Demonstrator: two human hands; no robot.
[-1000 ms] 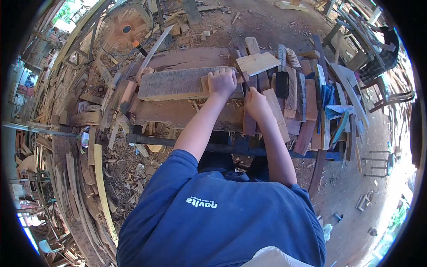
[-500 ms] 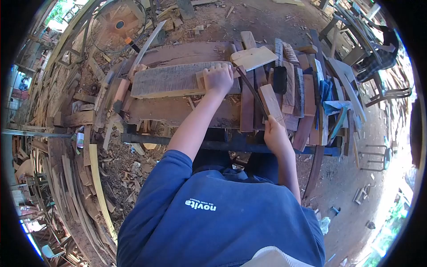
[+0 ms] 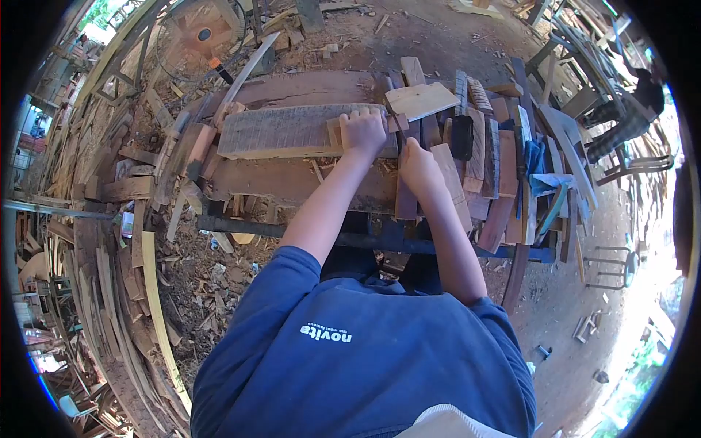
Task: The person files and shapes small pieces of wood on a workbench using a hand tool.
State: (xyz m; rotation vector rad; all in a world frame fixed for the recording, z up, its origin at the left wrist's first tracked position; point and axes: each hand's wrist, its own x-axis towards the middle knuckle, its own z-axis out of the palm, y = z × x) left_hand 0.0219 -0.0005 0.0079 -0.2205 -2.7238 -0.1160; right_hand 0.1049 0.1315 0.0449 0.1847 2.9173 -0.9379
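My left hand (image 3: 363, 133) is closed over a small piece of wood (image 3: 334, 133), pressing it on top of a thick grey wooden beam (image 3: 270, 130). The piece's reddish end shows just past my fingers. My right hand (image 3: 423, 171) wraps around a long, thin, dark bar that looks like a file (image 3: 399, 135). Its far part meets the end of the held piece; most of its length is hidden by my right hand. Close to both hands lies a pale flat board (image 3: 421, 100).
Under the beam is a broad brown slab (image 3: 292, 182) on a bench. Many wood offcuts, a black box-like object (image 3: 461, 137) and a blue cloth (image 3: 537, 153) lie to the right. A round fan (image 3: 203, 35) stands at upper left. Another person (image 3: 635, 106) is at far right.
My right hand has moved forward and left, close to my left hand, carrying the file along across the wood's end. My left hand stays in place on the small piece.
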